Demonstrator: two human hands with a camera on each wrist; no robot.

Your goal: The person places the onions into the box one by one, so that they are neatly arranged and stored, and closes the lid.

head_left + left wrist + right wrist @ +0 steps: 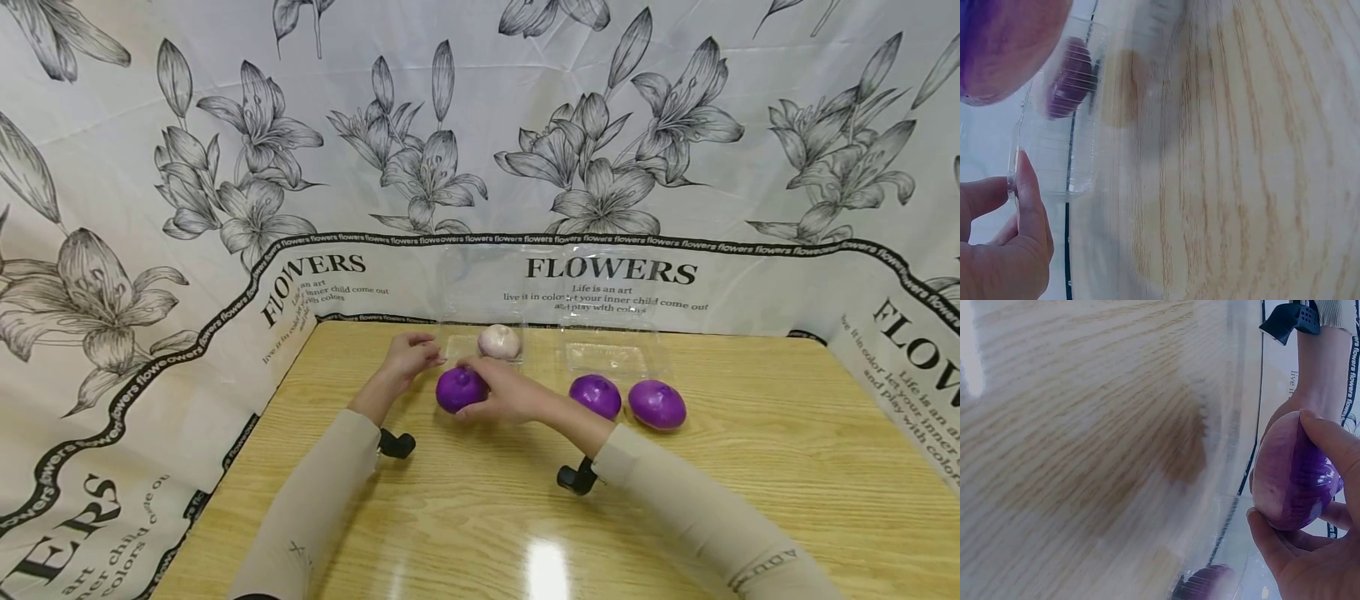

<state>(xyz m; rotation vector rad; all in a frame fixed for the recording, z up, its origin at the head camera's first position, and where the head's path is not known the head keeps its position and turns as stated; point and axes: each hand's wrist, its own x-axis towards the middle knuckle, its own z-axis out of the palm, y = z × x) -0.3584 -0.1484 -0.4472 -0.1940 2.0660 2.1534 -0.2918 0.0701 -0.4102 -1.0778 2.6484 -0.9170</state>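
Note:
My right hand point(510, 392) grips a purple onion point(457, 392) between thumb and fingers, above the table at the front of the left clear plastic box point(459, 345). In the right wrist view the held onion point(1291, 472) shows a paler half and a darker purple half. My left hand point(408, 360) is at that box's left side; in the left wrist view its thumb and fingers pinch the edge of the clear box point(1054, 159). Inside the box lies another onion point(498, 342), pale on the side facing the head camera. The box's lid stands raised behind it.
A second clear plastic box point(606, 358), lid raised, stands to the right at the back. Two more purple onions, one nearer point(596, 395) and one further right point(657, 405), lie before it. A flower-printed cloth point(450, 167) walls the wooden table point(480, 517).

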